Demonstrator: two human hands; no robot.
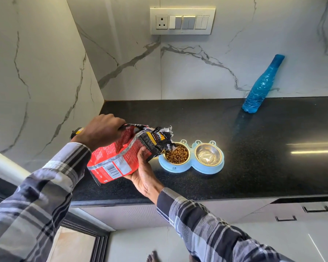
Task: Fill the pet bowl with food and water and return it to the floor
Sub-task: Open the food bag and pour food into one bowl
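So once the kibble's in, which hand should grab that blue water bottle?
Probably the right hand. The blue plastic bottle stands at the far right of the black counter, on that hand's side. The left hand grips the red food bag at the opposite end and could keep holding it.

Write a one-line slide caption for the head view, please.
Both hands tilt a red food bag, pouring kibble into the left cup of a blue double pet bowl on the black counter.

A home kitchen: black stone counter [254, 148] against marble wall tiles [197, 72], a switch panel [182, 21] above, handled drawers [301, 212] below.
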